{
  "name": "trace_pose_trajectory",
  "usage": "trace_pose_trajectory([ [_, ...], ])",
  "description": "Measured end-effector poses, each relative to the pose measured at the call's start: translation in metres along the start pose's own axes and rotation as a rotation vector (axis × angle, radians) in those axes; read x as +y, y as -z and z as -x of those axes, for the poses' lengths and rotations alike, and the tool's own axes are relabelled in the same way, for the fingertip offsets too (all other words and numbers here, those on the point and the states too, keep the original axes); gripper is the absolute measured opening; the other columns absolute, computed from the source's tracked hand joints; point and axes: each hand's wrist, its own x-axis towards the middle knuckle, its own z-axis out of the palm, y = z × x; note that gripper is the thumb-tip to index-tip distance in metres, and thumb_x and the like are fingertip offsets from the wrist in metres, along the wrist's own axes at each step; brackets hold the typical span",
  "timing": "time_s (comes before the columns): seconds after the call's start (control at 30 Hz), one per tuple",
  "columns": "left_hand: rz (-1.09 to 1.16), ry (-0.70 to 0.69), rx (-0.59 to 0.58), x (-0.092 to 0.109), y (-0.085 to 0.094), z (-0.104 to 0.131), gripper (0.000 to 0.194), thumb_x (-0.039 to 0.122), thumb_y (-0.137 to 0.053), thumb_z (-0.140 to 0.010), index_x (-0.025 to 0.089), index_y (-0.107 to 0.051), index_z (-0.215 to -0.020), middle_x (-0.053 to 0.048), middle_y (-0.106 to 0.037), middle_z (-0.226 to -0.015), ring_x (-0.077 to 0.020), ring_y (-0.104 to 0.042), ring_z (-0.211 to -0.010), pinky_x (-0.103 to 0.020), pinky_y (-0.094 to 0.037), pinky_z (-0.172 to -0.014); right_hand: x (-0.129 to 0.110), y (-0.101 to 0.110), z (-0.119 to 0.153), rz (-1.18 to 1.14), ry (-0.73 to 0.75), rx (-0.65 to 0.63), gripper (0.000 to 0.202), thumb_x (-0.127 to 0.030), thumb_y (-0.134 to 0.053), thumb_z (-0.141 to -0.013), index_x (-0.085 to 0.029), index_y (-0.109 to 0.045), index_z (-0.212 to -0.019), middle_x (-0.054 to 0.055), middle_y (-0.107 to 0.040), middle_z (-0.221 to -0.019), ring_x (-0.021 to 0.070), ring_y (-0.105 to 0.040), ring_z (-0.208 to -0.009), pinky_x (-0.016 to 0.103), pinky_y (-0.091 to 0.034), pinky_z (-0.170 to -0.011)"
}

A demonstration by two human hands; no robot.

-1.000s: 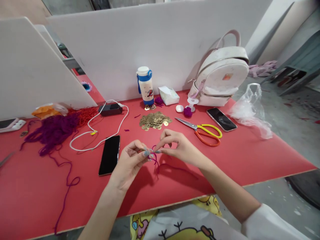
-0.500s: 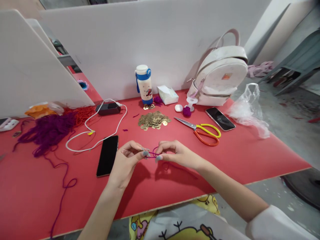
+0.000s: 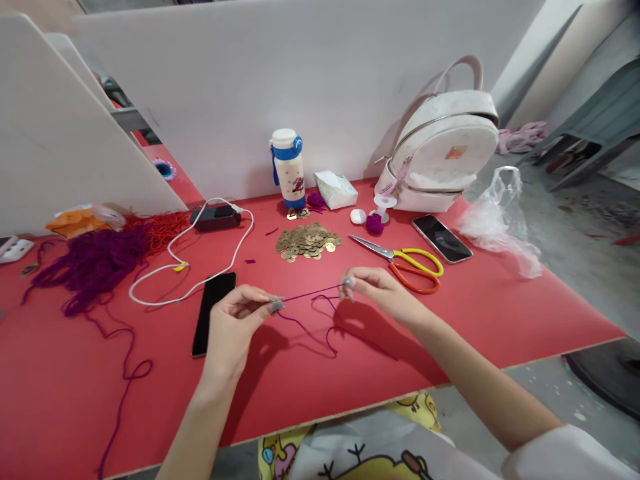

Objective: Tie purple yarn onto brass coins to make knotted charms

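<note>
A thin purple cord is stretched between my two hands above the red table. My left hand pinches one part of it between thumb and fingertips, close to a black phone. My right hand pinches the cord further right, higher than the left. Slack cord hangs below in a loose curve and trails over the table toward the right. Beyond the hands lies a heap of brass-coloured coins. Scissors with yellow and orange handles rest just past my right hand.
Tangled purple yarn and a white cable lie at the left. A bottle, a tissue pack, a white spool and a white backpack stand along the back. Another phone and a plastic bag are right.
My hands have moved apart, the right one going right and slightly up, the left one going left. The cord between them has been drawn out long and straight.
</note>
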Motion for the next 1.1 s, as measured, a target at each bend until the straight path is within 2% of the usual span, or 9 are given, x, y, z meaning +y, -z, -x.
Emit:
trace_pose_trajectory([
  [0.13, -0.343, -0.152, 0.124, -0.007, 0.032, 0.004, 0.010, 0.026, -0.079, -0.069, 0.020, -0.072, -0.072, -0.003, -0.074, -0.078, -0.0190, -0.071, -0.077, -0.028, -0.057, -0.076, 0.006, 0.037, 0.014, 0.112, -0.043, 0.113, 0.040, -0.055, -0.054, -0.091, -0.019, -0.059, -0.074, 0.003, -0.061, -0.076, 0.0162, -0.058, -0.075, 0.030, -0.047, -0.077],
  [0.3, -0.667, -0.257, 0.167, -0.019, 0.066, 0.010, 0.010, 0.030, -0.073, -0.076, 0.022, -0.074, -0.081, -0.003, -0.076, -0.088, -0.0214, -0.070, -0.086, -0.033, -0.053, -0.087, 0.015, 0.071, 0.028, 0.276, -0.145, 0.201, 0.044, -0.062, -0.061, -0.081, -0.019, -0.067, -0.079, 0.007, -0.067, -0.076, 0.0182, -0.061, -0.071, 0.030, -0.049, -0.068],
  [0.43, -0.806, -0.381, 0.168, -0.021, 0.077, 0.008, 0.012, 0.033, -0.069, -0.081, 0.022, -0.074, -0.084, -0.003, -0.076, -0.089, -0.0223, -0.071, -0.087, -0.035, -0.052, -0.089, 0.025, 0.087, 0.037, 0.326, -0.227, 0.278, 0.038, -0.055, -0.067, -0.076, -0.020, -0.074, -0.087, 0.007, -0.071, -0.071, 0.0206, -0.063, -0.067, 0.032, -0.050, -0.061],
  [0.6, -0.841, -0.484, 0.134, -0.017, 0.075, 0.000, 0.011, 0.031, -0.066, -0.084, 0.021, -0.071, -0.080, -0.004, -0.076, -0.093, -0.0221, -0.071, -0.089, -0.036, -0.052, -0.090, 0.032, 0.094, 0.039, 0.372, -0.235, 0.328, 0.029, -0.047, -0.069, -0.076, -0.020, -0.075, -0.083, 0.007, -0.075, -0.075, 0.0235, -0.068, -0.069, 0.035, -0.053, -0.060],
  [0.73, -0.772, -0.464, 0.076, -0.013, 0.056, -0.004, 0.009, 0.026, -0.067, -0.082, 0.021, -0.070, -0.076, -0.005, -0.075, -0.103, -0.0217, -0.070, -0.094, -0.036, -0.052, -0.091, 0.027, 0.083, 0.027, 0.405, -0.121, 0.198, 0.024, -0.037, -0.058, -0.085, -0.022, -0.074, -0.094, 0.007, -0.076, -0.086, 0.0220, -0.072, -0.079, 0.032, -0.055, -0.064],
  [0.9, -0.579, -0.369, -0.139, -0.003, 0.001, -0.002, 0.012, 0.021, -0.068, -0.080, 0.020, -0.069, -0.068, -0.007, -0.074, -0.114, -0.0234, -0.069, -0.102, -0.037, -0.054, -0.094, 0.011, 0.049, 0.001, 0.317, -0.019, 0.091, 0.016, -0.032, -0.052, -0.092, -0.023, -0.061, -0.103, 0.006, -0.075, -0.097, 0.0194, -0.073, -0.086, 0.026, -0.054, -0.062],
  [1.0, -0.448, -0.288, -0.277, -0.001, -0.034, -0.002, 0.011, 0.018, -0.070, -0.077, 0.018, -0.069, -0.066, -0.010, -0.072, -0.118, -0.0252, -0.069, -0.104, -0.037, -0.056, -0.091, 0.000, 0.028, -0.013, 0.403, 0.088, 0.074, 0.009, -0.028, -0.061, -0.090, -0.021, -0.063, -0.086, 0.002, -0.074, -0.082, 0.0162, -0.071, -0.074, 0.026, -0.051, -0.065],
  [1.1, -0.308, -0.175, -0.337, -0.004, -0.057, -0.005, 0.009, 0.017, -0.073, -0.072, 0.017, -0.070, -0.064, -0.011, -0.073, -0.116, -0.0245, -0.072, -0.096, -0.034, -0.059, -0.082, -0.009, 0.013, -0.021, 0.544, 0.248, 0.127, 0.012, -0.025, -0.069, -0.085, -0.020, -0.068, -0.074, 0.001, -0.069, -0.072, 0.0139, -0.063, -0.066, 0.025, -0.046, -0.063],
])
